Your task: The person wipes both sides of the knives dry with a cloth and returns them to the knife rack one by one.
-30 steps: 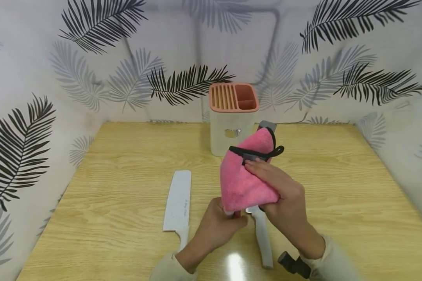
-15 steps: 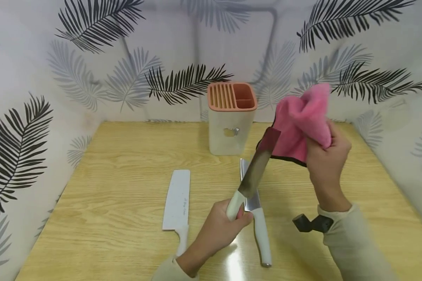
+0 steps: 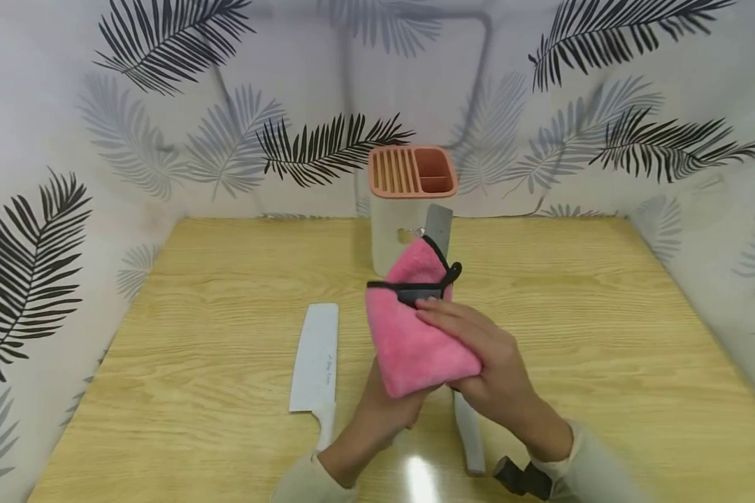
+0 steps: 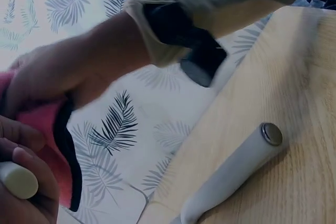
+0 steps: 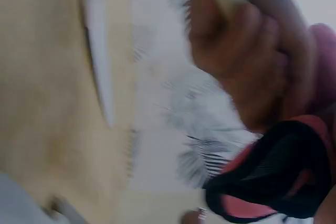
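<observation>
My left hand [image 3: 384, 412] grips the pale handle [image 4: 20, 180] of a kitchen knife [image 3: 439, 227], whose blade tip sticks up past a pink cloth [image 3: 415, 349]. With my right hand [image 3: 493, 367] I hold this black-edged cloth folded round the blade, fingers lying along it; most of the blade is hidden. Below my hands a second knife [image 3: 469, 433] lies on the table, its white handle showing in the left wrist view too. A broad white-bladed knife [image 3: 315, 356] lies to the left of my left hand.
A cream knife block [image 3: 386, 241] with an orange slotted top stands at the back of the wooden table [image 3: 195, 314], behind the raised blade. Leaf-patterned fabric [image 3: 289, 70] hangs round the table's back and sides. A black device sits at my right wrist.
Half a second ago the cloth was lifted off to the upper right, baring the blade. Now my right hand has it back round the blade, and the knife points more upright.
</observation>
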{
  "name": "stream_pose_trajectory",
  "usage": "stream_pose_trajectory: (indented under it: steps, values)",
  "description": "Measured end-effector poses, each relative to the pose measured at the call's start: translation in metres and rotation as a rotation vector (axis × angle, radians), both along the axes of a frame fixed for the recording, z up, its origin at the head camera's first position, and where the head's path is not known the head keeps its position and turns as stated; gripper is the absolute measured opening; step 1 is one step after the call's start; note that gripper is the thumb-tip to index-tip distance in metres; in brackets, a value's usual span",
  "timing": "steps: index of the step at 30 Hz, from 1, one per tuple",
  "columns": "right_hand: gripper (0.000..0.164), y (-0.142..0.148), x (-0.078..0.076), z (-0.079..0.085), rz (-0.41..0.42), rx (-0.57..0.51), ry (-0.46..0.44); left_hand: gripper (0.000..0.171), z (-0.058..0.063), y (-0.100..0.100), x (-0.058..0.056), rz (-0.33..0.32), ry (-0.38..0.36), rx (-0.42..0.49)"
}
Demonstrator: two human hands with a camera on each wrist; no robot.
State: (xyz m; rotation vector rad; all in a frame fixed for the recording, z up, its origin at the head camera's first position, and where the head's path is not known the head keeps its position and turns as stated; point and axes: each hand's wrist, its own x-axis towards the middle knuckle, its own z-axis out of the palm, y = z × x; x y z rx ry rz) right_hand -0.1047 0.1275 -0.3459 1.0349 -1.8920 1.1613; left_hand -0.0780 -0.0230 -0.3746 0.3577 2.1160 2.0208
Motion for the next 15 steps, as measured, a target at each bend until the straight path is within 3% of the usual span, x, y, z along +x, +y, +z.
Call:
stream_pose_trajectory:
  steps: [2, 3, 4, 7, 10, 15]
  values:
    - [0.041, -0.004, 0.001, -0.009, 0.010, 0.018, -0.021, 0.071, 0.000, -0.001, 0.000, -0.005, 0.044, -0.029]
    - [0.041, -0.005, 0.001, -0.012, 0.005, 0.006, -0.035, 0.073, -0.001, -0.002, 0.001, -0.015, 0.045, -0.008]
    - [0.041, -0.005, 0.001, -0.014, -0.004, -0.012, -0.047, 0.065, -0.001, -0.003, 0.002, -0.037, 0.001, 0.016]
    - [0.055, 0.000, -0.002, -0.013, -0.043, -0.070, -0.093, 0.042, 0.000, -0.003, 0.002, -0.083, 0.001, 0.033]
    - [0.061, 0.006, -0.009, -0.010, -0.087, -0.128, -0.125, 0.011, 0.002, -0.002, 0.004, -0.114, -0.062, 0.047]
    - [0.054, 0.020, -0.024, -0.002, -0.155, -0.207, -0.164, 0.007, 0.001, 0.002, 0.009, -0.110, -0.044, -0.003]
